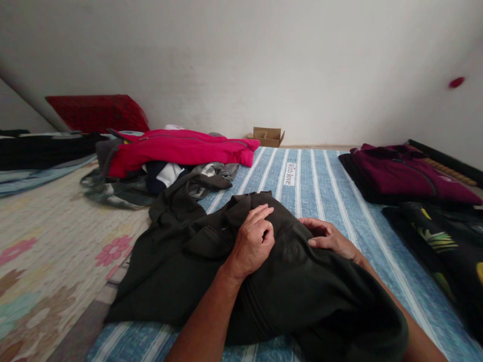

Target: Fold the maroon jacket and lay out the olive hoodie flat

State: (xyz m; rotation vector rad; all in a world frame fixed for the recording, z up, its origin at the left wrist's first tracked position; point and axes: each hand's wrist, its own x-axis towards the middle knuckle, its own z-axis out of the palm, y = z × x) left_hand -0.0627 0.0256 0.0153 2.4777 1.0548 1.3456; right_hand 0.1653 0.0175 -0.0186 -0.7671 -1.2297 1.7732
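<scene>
A dark zip jacket (177,266) lies spread and rumpled in front of me, its collar toward the wall and one sleeve stretched to the upper left. My left hand (254,239) rests on it near the collar, the thumb and index finger bent together on the cloth and the other fingers pointing forward. At the shoulder edge, my right hand (330,239) grips the fabric, thumb on top and fingers partly hidden behind it. A faint raised mark shows on the chest between the hands. Part of the jacket drapes over my right forearm.
A pile of clothes with a pink zip jacket (181,146) lies at the back left. Folded maroon clothing (400,173) and a black patterned garment (433,241) lie right. Blue striped bedding (334,201) runs underneath. A small cardboard box (267,137) sits by the wall.
</scene>
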